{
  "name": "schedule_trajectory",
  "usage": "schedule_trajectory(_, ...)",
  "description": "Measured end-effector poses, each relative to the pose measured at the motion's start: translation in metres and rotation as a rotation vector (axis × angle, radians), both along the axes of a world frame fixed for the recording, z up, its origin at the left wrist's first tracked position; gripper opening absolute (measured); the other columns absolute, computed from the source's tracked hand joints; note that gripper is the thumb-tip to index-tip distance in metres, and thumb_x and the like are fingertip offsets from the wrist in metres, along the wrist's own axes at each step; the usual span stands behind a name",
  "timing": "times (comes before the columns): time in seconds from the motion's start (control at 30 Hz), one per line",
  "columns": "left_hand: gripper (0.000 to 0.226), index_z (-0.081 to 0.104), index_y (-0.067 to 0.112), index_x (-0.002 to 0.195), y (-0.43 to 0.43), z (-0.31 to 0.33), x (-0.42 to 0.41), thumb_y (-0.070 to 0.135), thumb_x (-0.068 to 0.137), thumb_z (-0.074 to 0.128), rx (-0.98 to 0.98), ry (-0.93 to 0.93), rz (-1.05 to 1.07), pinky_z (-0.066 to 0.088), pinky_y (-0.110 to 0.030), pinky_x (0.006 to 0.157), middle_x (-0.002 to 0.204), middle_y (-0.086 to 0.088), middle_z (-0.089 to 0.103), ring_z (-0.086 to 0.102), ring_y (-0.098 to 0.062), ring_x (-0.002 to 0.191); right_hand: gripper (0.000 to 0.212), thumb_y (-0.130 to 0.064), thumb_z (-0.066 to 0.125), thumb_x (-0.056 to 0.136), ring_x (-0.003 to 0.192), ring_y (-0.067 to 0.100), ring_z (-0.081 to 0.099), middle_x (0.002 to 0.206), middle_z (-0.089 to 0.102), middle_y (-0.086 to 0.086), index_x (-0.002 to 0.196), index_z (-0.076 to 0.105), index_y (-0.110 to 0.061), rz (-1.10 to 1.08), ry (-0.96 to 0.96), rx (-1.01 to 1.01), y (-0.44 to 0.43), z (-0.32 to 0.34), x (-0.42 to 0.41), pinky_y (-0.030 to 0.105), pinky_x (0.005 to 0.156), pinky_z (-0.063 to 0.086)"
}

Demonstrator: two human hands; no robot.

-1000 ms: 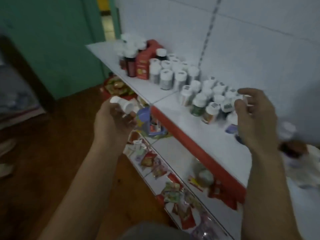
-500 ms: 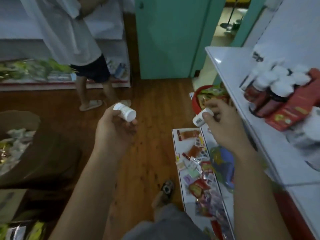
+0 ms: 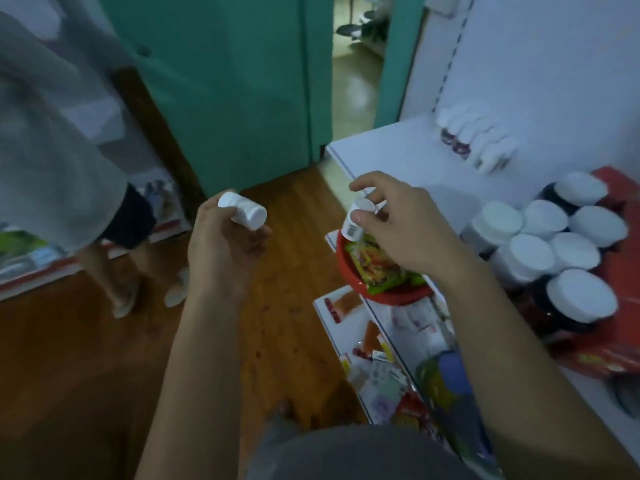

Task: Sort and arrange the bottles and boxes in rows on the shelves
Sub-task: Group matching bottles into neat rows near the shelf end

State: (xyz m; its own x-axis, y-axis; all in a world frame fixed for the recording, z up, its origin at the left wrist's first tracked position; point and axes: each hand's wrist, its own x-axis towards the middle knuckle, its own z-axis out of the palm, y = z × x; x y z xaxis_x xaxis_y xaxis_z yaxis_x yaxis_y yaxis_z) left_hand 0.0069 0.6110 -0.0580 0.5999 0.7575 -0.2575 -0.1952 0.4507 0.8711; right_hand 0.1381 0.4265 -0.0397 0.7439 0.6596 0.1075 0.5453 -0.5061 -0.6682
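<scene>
My left hand [image 3: 221,247] grips a small white bottle [image 3: 244,212] lying sideways, held over the wooden floor. To its right, my right hand [image 3: 401,230] pinches another small white bottle [image 3: 357,220] with a barcode label, just left of the white top shelf [image 3: 398,161]. On that shelf stand several white-capped dark bottles [image 3: 540,251] beside a red box [image 3: 620,271]. A blurred row of small white-capped bottles [image 3: 474,140] stands further back by the wall.
A person in a grey shirt [image 3: 52,133] stands at left on the wooden floor [image 3: 294,306]. A red bowl [image 3: 377,282] of snack packets sits under the top shelf. Lower shelves [image 3: 349,341] hold loose packets. A green door [image 3: 221,81] is behind.
My view has swung left from the shelf toward the floor and door. My right hand lifted a small white bottle off the shelf and now holds it near the shelf's end. The left hand keeps its bottle.
</scene>
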Motion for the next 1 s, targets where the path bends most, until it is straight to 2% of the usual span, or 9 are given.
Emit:
schedule_trajectory(0.13,0.018,0.061,0.019,0.108,0.003,-0.01,0.094,0.015,0.098,0.047,-0.005,0.072,-0.187,0.045,-0.029,0.06,0.088,-0.011,0.063,0.06,-0.019,0.059,0.032,-0.026,0.056,0.102,0.09,0.009,0.06,0.109,0.058,-0.01,0.133,0.05,-0.03,-0.25,-0.014,0.13,-0.013,-0.02,0.024,0.025,0.077,0.044)
schedule_trajectory(0.27,0.016,0.061,0.021,0.103,0.0,-0.015,0.192,0.016,0.092,0.051,0.042,0.083,-0.463,0.043,-0.025,0.054,0.081,-0.007,0.065,0.059,-0.02,0.058,0.036,-0.023,0.049,0.103,0.093,0.02,0.062,0.115,0.059,0.003,0.139,0.045,-0.025,-0.469,-0.036,0.109,-0.003,-0.053,0.05,0.039,0.08,0.05)
schedule_trajectory(0.37,0.011,0.059,0.02,0.105,0.002,-0.011,0.253,0.017,0.098,0.052,0.155,0.107,-0.732,0.05,-0.031,0.061,0.094,-0.01,0.067,0.066,-0.024,0.064,0.031,-0.019,0.052,0.102,0.092,0.021,0.061,0.115,0.059,0.004,0.133,0.051,-0.02,-0.634,-0.051,0.153,0.018,-0.065,0.084,0.039,0.08,0.051)
schedule_trajectory(0.47,0.012,0.059,0.021,0.106,0.012,-0.002,0.309,0.015,0.101,0.049,0.253,0.1,-0.91,0.053,-0.033,0.065,0.099,-0.01,0.067,0.07,-0.027,0.068,0.03,-0.024,0.054,0.102,0.088,0.017,0.062,0.119,0.061,0.001,0.131,0.053,-0.021,-0.791,-0.04,0.104,0.027,-0.061,0.115,0.031,0.075,0.047)
schedule_trajectory(0.57,0.013,0.058,0.018,0.11,0.014,-0.009,0.355,0.013,0.1,0.051,0.332,0.07,-1.009,0.055,-0.032,0.065,0.094,-0.005,0.069,0.073,-0.03,0.072,0.028,-0.027,0.057,0.101,0.074,0.003,0.059,0.106,0.061,-0.005,0.129,0.052,-0.023,-0.956,-0.018,0.108,0.026,-0.063,0.135,0.009,0.062,0.038)
schedule_trajectory(0.63,0.014,0.059,0.02,0.109,0.01,-0.023,0.373,0.013,0.098,0.054,0.38,0.093,-1.076,0.054,-0.032,0.069,0.099,-0.007,0.07,0.074,-0.03,0.08,0.03,-0.026,0.06,0.099,0.07,-0.001,0.059,0.101,0.061,-0.009,0.128,0.052,-0.024,-1.114,-0.014,0.186,0.024,-0.07,0.141,0.006,0.06,0.038)
schedule_trajectory(0.77,0.017,0.06,0.025,0.11,0.002,-0.044,0.385,0.014,0.097,0.06,0.491,0.094,-1.208,0.053,-0.03,0.071,0.105,-0.001,0.069,0.068,-0.016,0.087,0.032,-0.017,0.066,0.096,0.074,0.0,0.062,0.097,0.061,-0.012,0.122,0.051,-0.026,-1.441,-0.042,0.378,0.016,-0.08,0.149,0.016,0.066,0.045)
schedule_trajectory(0.9,0.028,0.059,0.027,0.117,0.004,-0.053,0.395,0.01,0.094,0.064,0.598,0.038,-1.28,0.055,-0.021,0.061,0.112,0.001,0.068,0.07,-0.014,0.09,0.027,-0.012,0.063,0.093,0.088,0.02,0.063,0.102,0.064,0.0,0.118,0.055,-0.018,-1.596,-0.192,0.312,-0.004,-0.082,0.179,0.037,0.082,0.054)
schedule_trajectory(1.0,0.028,0.058,0.031,0.114,0.009,-0.063,0.4,0.013,0.094,0.066,0.65,0.004,-1.331,0.058,-0.024,0.066,0.113,0.002,0.067,0.071,-0.015,0.093,0.022,-0.015,0.058,0.092,0.09,0.025,0.067,0.101,0.069,0.003,0.113,0.056,-0.018,-1.635,-0.213,0.251,-0.019,-0.081,0.209,0.035,0.084,0.053)
